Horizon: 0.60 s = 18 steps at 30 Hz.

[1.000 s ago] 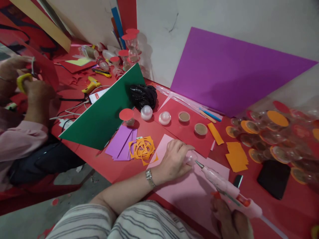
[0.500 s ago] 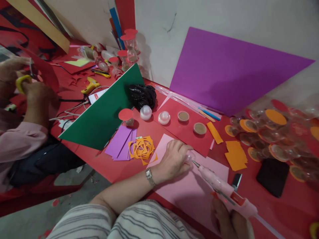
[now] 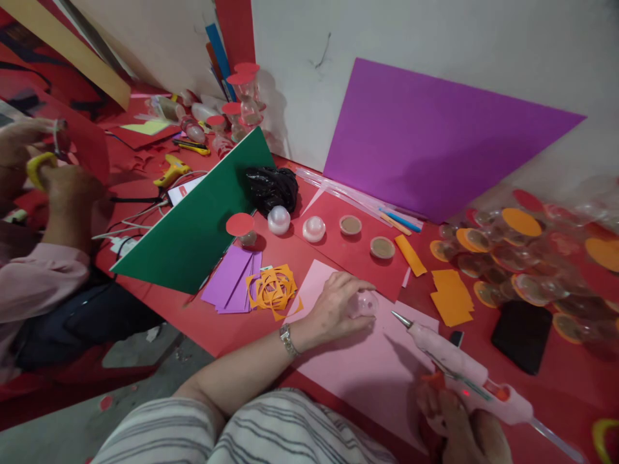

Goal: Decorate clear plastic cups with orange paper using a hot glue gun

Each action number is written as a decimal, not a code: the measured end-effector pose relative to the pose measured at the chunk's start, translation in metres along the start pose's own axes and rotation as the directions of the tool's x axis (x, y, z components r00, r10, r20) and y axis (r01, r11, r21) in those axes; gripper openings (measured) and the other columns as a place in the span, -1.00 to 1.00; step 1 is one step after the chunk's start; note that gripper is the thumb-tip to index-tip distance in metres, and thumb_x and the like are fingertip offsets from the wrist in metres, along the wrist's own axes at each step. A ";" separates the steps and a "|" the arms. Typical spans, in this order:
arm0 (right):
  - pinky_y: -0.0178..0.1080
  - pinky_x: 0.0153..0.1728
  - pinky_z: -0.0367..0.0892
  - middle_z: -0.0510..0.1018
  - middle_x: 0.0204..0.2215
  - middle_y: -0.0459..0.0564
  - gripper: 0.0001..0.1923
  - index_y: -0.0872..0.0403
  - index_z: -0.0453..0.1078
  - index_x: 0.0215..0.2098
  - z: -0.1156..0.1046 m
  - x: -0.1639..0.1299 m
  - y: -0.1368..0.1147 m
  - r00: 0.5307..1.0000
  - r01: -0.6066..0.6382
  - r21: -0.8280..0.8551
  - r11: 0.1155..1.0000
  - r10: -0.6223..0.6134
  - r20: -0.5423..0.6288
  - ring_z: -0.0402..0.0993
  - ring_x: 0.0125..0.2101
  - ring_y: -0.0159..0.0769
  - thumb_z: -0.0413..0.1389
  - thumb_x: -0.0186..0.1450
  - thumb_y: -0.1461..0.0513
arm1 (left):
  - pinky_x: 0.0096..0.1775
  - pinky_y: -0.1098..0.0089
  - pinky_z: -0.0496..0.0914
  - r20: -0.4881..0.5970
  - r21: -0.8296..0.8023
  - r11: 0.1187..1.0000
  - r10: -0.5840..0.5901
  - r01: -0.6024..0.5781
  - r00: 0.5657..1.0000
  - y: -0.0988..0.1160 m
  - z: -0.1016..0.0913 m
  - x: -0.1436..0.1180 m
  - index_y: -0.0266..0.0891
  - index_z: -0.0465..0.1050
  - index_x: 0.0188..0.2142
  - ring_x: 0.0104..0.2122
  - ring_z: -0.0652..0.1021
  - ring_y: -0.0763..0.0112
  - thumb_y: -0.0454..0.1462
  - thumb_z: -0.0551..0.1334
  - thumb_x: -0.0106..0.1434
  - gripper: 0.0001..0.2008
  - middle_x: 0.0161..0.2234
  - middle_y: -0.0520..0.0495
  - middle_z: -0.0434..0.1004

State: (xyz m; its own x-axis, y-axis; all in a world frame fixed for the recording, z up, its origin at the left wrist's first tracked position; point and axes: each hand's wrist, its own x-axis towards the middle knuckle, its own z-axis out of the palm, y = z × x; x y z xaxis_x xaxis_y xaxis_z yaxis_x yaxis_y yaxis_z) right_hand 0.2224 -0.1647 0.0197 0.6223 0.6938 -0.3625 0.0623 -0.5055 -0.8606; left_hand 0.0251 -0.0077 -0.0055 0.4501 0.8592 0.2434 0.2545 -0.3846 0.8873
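The left hand is closed over a small clear ball that rests on a pink sheet on the red bench. The right hand grips a pink glue gun, its tip pointing toward the ball but apart from it. An orange paper cutout lies just left of the sheet.

My left hand cups a clear glossy plastic dome on matt pink paper; my right hand grips a smooth pink plastic glue gun, metal-tipped.
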 end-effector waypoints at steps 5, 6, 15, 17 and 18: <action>-0.28 -0.59 0.26 0.29 -0.65 -0.17 -0.41 -0.01 0.15 -0.57 0.003 0.011 0.001 0.989 -0.003 0.275 0.962 -0.038 0.143 0.22 -0.60 -0.40 0.30 0.11 -0.22 | 0.07 0.14 0.42 -0.026 -0.095 0.992 -0.087 0.084 0.996 -0.003 0.002 0.002 -0.14 0.48 0.03 0.01 0.45 0.15 -0.19 0.51 0.09 -0.48 -0.02 -0.15 0.36; -0.28 -0.59 0.25 0.25 -0.65 -0.18 -0.41 -0.01 0.12 -0.57 0.004 0.012 0.002 0.986 -0.001 0.304 0.953 -0.050 0.161 0.19 -0.60 -0.41 0.27 0.15 -0.21 | 0.06 0.13 0.43 -0.023 -0.099 0.990 -0.100 0.097 0.995 -0.004 0.002 0.003 -0.13 0.49 0.03 0.00 0.46 0.15 -0.20 0.52 0.07 -0.47 -0.04 -0.13 0.37; -0.22 -0.32 0.48 0.49 -0.35 -0.07 -0.66 0.06 0.41 -0.27 -0.034 0.035 0.018 0.994 0.104 0.096 0.990 -0.100 -0.044 0.43 -0.37 -0.37 0.14 0.40 -0.04 | 0.09 0.06 0.39 -0.016 0.049 0.998 -0.044 0.045 0.999 -0.004 0.003 0.004 -0.20 0.42 0.02 0.00 0.46 0.12 -0.24 0.48 0.07 -0.48 -0.02 -0.16 0.49; -0.14 -0.15 0.50 0.53 -0.07 0.02 -0.67 0.07 0.42 0.00 -0.048 0.033 0.021 0.992 0.102 0.048 0.994 -0.099 -0.073 0.51 -0.18 -0.30 0.13 0.43 0.02 | 0.09 0.07 0.39 0.033 0.078 0.996 -0.047 0.045 0.998 -0.003 0.004 0.003 -0.20 0.44 -0.02 0.00 0.46 0.12 -0.22 0.48 0.08 -0.52 -0.04 -0.17 0.51; -0.11 -0.10 0.50 0.50 0.02 0.05 -0.65 0.05 0.39 0.08 -0.055 0.031 0.022 0.991 0.105 0.018 0.994 -0.103 -0.089 0.51 -0.11 -0.27 0.13 0.43 0.04 | 0.09 0.07 0.39 0.057 0.090 0.995 -0.057 0.051 0.997 -0.003 0.004 0.003 -0.18 0.46 -0.03 0.00 0.46 0.12 -0.22 0.48 0.09 -0.54 -0.05 -0.16 0.52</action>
State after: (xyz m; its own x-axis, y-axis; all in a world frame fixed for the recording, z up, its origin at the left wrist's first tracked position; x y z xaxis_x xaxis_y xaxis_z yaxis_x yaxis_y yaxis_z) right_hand 0.2863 -0.1828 0.0091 0.6799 0.6933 -0.2389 0.1126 -0.4206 -0.9002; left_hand 0.0293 -0.0054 -0.0087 0.4831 0.8589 0.1700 0.3530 -0.3687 0.8599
